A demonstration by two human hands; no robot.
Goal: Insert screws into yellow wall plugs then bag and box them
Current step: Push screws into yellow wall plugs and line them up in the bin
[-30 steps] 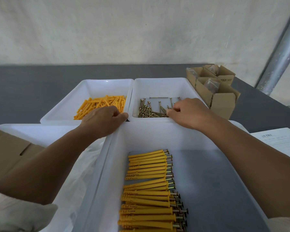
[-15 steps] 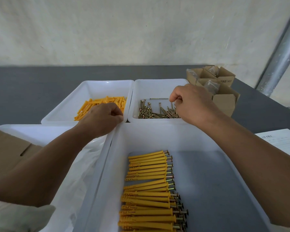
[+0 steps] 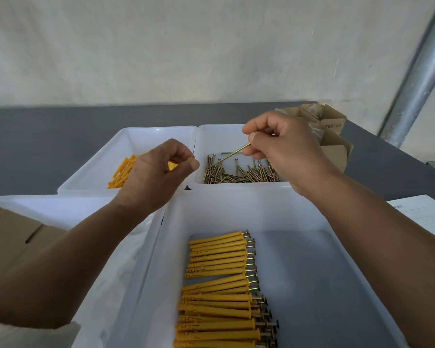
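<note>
The right half of the near tray [image 3: 319,292] lies bare, open room beside the row of filled plugs [image 3: 219,297] along its left. Above the 2 rear trays the air is crowded: the left hand [image 3: 153,177], pinching a yellow plug [image 3: 172,166], covers part of the plug tray [image 3: 136,139]; the right hand [image 3: 286,151] hangs over the screw tray [image 3: 219,136], its screw [image 3: 236,151] slanting into the gap between the hands. Cardboard boxes [image 3: 334,151] stand just beside that tray's right wall, and a carton [image 3: 8,237] fills the left edge. Bare desk [image 3: 35,141] runs behind the trays.

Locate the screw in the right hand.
Head view, right of centre: the screw is pinched in the right hand over the screw bin, its free end slanting down-left toward the plug in the left hand.
</note>
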